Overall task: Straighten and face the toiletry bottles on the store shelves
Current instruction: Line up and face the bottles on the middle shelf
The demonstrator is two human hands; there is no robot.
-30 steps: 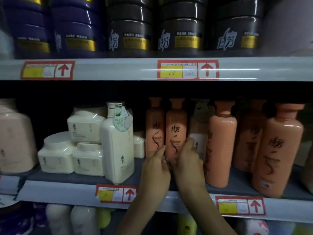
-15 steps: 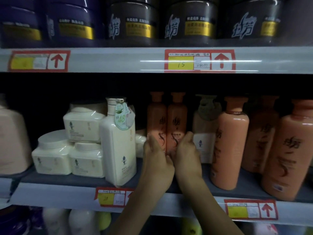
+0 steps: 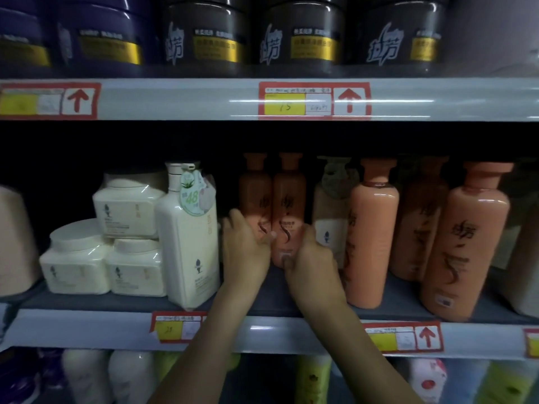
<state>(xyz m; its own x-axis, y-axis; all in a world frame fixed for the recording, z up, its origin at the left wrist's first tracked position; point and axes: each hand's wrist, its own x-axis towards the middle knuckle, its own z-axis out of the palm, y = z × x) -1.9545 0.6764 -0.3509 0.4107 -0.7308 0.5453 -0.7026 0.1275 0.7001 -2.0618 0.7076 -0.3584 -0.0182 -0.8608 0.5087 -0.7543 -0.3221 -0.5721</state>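
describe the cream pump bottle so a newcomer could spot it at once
Look at the middle shelf, left of the row of orange bottles. Beside the stacked squat cream jars stands the cream pump bottle. Unlike the jars it is tall, with a pump top and a round green tag marked 48 at its neck.

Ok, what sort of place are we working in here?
A shop's toiletries aisle, most likely: grey metal shelves with red-framed yellow price tags on their edges, rows of matching orange plastic bottles, and dark round tubs stocked above.
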